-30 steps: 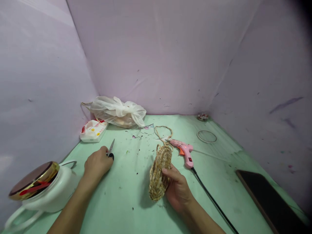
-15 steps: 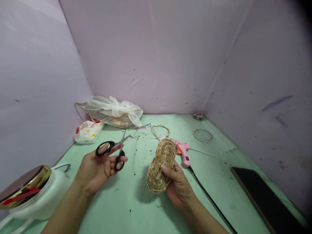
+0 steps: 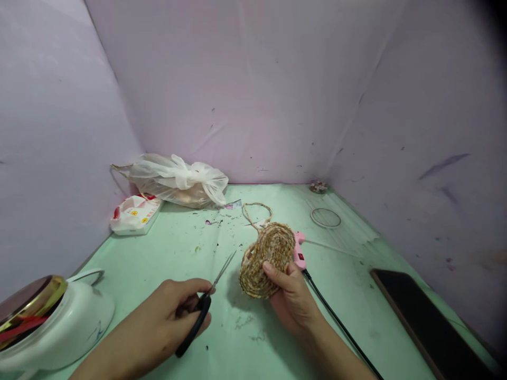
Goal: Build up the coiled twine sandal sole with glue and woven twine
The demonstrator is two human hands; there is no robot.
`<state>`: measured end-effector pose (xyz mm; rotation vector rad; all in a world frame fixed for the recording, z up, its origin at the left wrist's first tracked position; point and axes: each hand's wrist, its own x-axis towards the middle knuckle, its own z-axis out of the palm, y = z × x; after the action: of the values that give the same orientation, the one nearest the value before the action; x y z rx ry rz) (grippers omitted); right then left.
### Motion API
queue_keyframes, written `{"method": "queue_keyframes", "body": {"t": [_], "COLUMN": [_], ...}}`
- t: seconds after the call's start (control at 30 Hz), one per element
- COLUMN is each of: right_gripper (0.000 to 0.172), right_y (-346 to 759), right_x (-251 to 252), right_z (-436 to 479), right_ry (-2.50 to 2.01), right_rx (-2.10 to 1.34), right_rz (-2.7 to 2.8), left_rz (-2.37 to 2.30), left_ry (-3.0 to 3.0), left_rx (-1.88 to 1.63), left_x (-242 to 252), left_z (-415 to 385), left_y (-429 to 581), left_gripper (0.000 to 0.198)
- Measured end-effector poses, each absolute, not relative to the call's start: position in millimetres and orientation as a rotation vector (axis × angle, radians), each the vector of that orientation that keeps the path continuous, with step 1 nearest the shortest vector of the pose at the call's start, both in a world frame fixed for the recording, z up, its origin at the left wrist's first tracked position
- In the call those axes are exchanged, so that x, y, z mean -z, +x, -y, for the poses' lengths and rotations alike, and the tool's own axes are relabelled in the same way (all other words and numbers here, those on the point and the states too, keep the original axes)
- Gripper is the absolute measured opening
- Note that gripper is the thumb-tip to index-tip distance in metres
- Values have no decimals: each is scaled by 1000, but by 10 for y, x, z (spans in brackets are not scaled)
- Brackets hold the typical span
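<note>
My right hand (image 3: 291, 298) grips a coiled, woven straw piece (image 3: 266, 252) from below and holds it tilted above the green table (image 3: 222, 338). A loose braided tail (image 3: 255, 211) of the same straw loops away behind it. My left hand (image 3: 170, 319) is closed round the black handles of a pair of scissors (image 3: 204, 306), whose thin blades point up and right toward the straw piece and stop just short of it.
A pink glue gun (image 3: 299, 253) lies behind the straw piece, its black cord (image 3: 336, 327) running to the near right. A white jar with a gold lid (image 3: 47, 322) stands at near left. A plastic bag (image 3: 178, 179), a white packet (image 3: 134, 214), a wire ring (image 3: 325, 217) and a dark slab (image 3: 431, 322) lie around.
My left hand picked the scissors up from the table, turned them in its fingers and brought them near, pointing at the straw piece. My right hand tilted the straw piece to show its face.
</note>
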<state>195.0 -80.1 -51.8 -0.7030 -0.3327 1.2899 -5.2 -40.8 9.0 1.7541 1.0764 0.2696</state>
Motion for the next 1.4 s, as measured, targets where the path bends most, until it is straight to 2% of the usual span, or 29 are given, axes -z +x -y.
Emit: {"method": "queue_keyframes", "body": {"t": [0.23, 0.47, 0.6, 0.83, 0.87, 0.97, 1.03, 1.27, 1.4], "right_gripper": [30, 28, 27, 24, 25, 34, 39, 52, 53], "right_y": [1945, 1965, 1981, 1863, 1823, 1713, 1678, 1724, 1691], "right_x": [523, 518, 507, 492, 486, 475, 480, 513, 549], "right_z": [819, 827, 816, 878, 900, 963, 990, 964, 960], "right_ry": [-716, -706, -675, -512, -500, -507, -540, -595, -682], "right_rx": [-1277, -1321, -1389, -1737, -1765, -1831, -1847, -1875, -1756], "right_rz": [387, 426, 383, 322, 341, 416, 445, 338, 355], "left_rz": [-1052, -966, -974, -1041, -979, -830, -770, -587, -666], "left_ry": [1737, 1675, 1549, 1215, 1080, 603, 450, 475, 489], "left_rx": [-296, -223, -196, -730, -717, -667, -699, -1020, -1127], "left_x": [-16, -39, -80, 146, 216, 394, 434, 280, 287], "left_z": [455, 447, 397, 290, 290, 293, 278, 200, 208], "left_y": [-56, -32, -37, 166, 217, 358, 404, 265, 242], "left_gripper": [14, 14, 21, 39, 37, 16, 13, 27, 32]}}
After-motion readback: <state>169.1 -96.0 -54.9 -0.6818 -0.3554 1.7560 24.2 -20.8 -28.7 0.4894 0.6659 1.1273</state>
